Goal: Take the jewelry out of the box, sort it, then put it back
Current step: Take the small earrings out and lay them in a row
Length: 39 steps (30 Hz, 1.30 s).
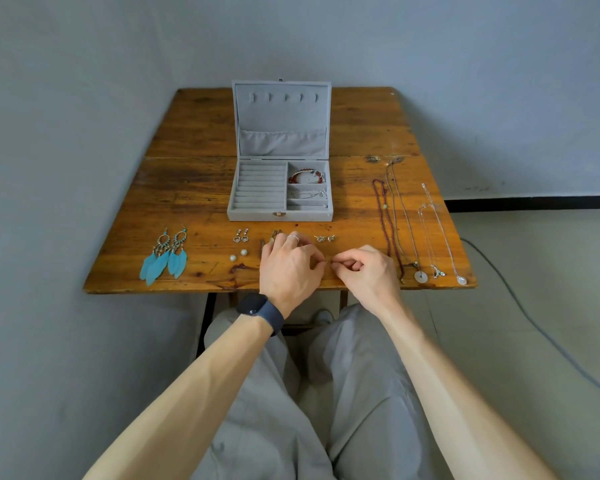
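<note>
An open grey jewelry box stands mid-table with a red bead bracelet and thin silver pieces in its right compartments. In front of it lie blue feather earrings, a small drop pair, pearl studs and silver studs. Several necklaces stretch along the right side. My left hand and my right hand meet near the front edge, both pinching one tiny metal earring between fingertips. Brownish pieces lie partly hidden behind my left fingers.
The wooden table stands against a grey wall. Its front edge is just under my wrists. A grey cable trails over the floor at the right. My knees in grey trousers sit below the table.
</note>
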Motion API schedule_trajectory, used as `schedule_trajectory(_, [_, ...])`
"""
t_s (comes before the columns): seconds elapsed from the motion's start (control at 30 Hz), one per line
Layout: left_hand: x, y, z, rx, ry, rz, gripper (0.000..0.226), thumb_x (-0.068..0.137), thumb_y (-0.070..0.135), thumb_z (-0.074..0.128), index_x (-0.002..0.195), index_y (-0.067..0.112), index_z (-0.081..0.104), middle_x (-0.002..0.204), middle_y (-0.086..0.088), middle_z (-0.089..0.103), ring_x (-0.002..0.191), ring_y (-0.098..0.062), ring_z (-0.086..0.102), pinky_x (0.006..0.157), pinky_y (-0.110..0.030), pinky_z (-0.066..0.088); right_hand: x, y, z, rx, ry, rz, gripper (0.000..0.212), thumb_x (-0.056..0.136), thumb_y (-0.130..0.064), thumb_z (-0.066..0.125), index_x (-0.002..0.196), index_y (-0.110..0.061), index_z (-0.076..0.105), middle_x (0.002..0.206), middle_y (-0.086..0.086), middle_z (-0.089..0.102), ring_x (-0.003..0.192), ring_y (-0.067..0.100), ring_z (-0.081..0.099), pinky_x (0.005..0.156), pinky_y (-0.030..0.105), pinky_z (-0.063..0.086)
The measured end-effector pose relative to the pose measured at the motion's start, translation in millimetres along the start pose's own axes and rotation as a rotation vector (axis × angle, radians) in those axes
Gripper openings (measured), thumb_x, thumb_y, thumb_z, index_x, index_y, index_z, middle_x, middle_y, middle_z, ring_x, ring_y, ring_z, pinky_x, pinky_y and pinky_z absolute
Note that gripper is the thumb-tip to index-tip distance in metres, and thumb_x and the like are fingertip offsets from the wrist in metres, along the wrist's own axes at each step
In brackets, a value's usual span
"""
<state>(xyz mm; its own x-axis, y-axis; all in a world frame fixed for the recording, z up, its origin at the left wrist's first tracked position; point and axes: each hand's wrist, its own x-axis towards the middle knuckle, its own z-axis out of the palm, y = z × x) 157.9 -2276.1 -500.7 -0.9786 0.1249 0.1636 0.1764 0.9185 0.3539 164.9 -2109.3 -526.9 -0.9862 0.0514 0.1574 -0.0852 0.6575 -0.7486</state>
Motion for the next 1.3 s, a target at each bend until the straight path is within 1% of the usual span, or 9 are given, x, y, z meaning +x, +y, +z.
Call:
schedule_trajectory(0.17, [-1.8, 0.1, 2.4, 0.009, -0.001, -0.011, 0.020, 0.093, 0.044, 0.061, 0.100, 0.032, 0.075, 0.120, 0.008, 0.060, 0.115, -0.021, 0.047, 0.104, -0.047, 0.036, -1.8, 1.1, -1.1, 0.002, -0.007, -0.014, 0.009, 0.080, -0.027, 0.081, 0.089, -0.028, 0.078, 0.086, -0.015, 0.064, 0.084, -0.005, 0.058, 0.067, 0.003, 0.040])
schedule_trajectory(0.4, [-3.3, 0.1, 4.1, 0.015, 0.020, -0.009, 0.019, 0.093, 0.042, 0.061, 0.100, 0.031, 0.076, 0.119, 0.006, 0.061, 0.114, -0.021, 0.049, 0.102, -0.043, 0.035, -1.0, 1.9, -3.1, 0.028, -0.048, 0.002, 0.016, 0.079, -0.029, 0.082, 0.094, -0.033, 0.078, 0.087, -0.018, 0.063, 0.081, -0.003, 0.059, 0.067, 0.006, 0.043])
schedule_trajectory(0.6, [-2.8, -1.1, 2.1, 0.000, 0.006, 0.013, 0.019, 0.093, 0.042, 0.060, 0.098, 0.032, 0.076, 0.119, 0.008, 0.060, 0.113, -0.020, 0.048, 0.101, -0.041, 0.033, -1.8, 0.9, -2.1, 0.009, -0.014, -0.008, 0.009, 0.082, -0.026, 0.078, 0.090, -0.030, 0.078, 0.085, -0.017, 0.063, 0.079, -0.005, 0.057, 0.066, 0.004, 0.040])
schedule_trajectory(0.77, [-1.3, -3.4, 0.7, 0.021, 0.000, 0.042, 0.019, 0.093, 0.043, 0.060, 0.097, 0.033, 0.076, 0.118, 0.007, 0.061, 0.113, -0.020, 0.049, 0.102, -0.044, 0.036, -2.4, 0.7, -0.3, -0.003, 0.000, -0.016, 0.010, 0.082, -0.025, 0.078, 0.092, -0.028, 0.079, 0.085, -0.017, 0.062, 0.078, -0.002, 0.058, 0.066, 0.005, 0.040])
schedule_trajectory(0.9, [-1.3, -4.1, 0.0, 0.032, 0.000, 0.055, 0.018, 0.093, 0.043, 0.060, 0.099, 0.033, 0.074, 0.118, 0.006, 0.062, 0.112, -0.021, 0.050, 0.102, -0.044, 0.037, -2.9, 0.8, -0.4, -0.012, -0.013, -0.002, 0.013, 0.082, -0.026, 0.078, 0.094, -0.030, 0.078, 0.086, -0.017, 0.063, 0.077, -0.001, 0.059, 0.068, 0.008, 0.042])
schedule_trajectory(1.03, [-1.7, -3.5, -4.5, 0.061, -0.021, 0.082, 0.019, 0.094, 0.043, 0.058, 0.105, 0.034, 0.071, 0.122, 0.005, 0.061, 0.114, -0.020, 0.051, 0.104, -0.042, 0.037, -3.0, 0.5, -2.7, -0.002, -0.049, 0.007, 0.017, 0.082, -0.027, 0.078, 0.098, -0.032, 0.077, 0.089, -0.017, 0.063, 0.079, -0.001, 0.059, 0.068, 0.008, 0.042])
schedule_trajectory(1.13, [-2.0, -9.9, -10.6, 0.065, 0.015, 0.129, 0.024, 0.095, 0.041, 0.056, 0.115, 0.033, 0.067, 0.121, 0.006, 0.062, 0.114, -0.020, 0.053, 0.102, -0.037, 0.038, -4.4, 0.8, -5.9, 0.054, -0.068, 0.010, 0.017, 0.084, -0.025, 0.076, 0.099, -0.033, 0.076, 0.092, -0.018, 0.064, 0.083, -0.001, 0.060, 0.069, 0.009, 0.045])
schedule_trajectory(1.2, [3.7, -16.0, -17.8, 0.060, 0.044, 0.132, 0.029, 0.097, 0.041, 0.053, 0.123, 0.032, 0.063, 0.120, 0.006, 0.063, 0.114, -0.018, 0.054, 0.101, -0.035, 0.040, -4.3, -0.2, -10.0, 0.098, -0.062, -0.027, 0.018, 0.086, -0.023, 0.074, 0.100, -0.033, 0.076, 0.094, -0.020, 0.066, 0.087, -0.003, 0.062, 0.070, 0.009, 0.048])
schedule_trajectory(1.3, [24.1, -25.6, -29.5, 0.054, 0.090, 0.105, 0.033, 0.099, 0.040, 0.051, 0.129, 0.029, 0.058, 0.125, 0.004, 0.063, 0.116, -0.018, 0.055, 0.098, -0.033, 0.045, 3.6, -7.0, -18.4, 0.080, -0.051, -0.113, 0.017, 0.088, -0.024, 0.071, 0.102, -0.034, 0.074, 0.097, -0.026, 0.065, 0.092, -0.005, 0.064, 0.074, 0.006, 0.048])
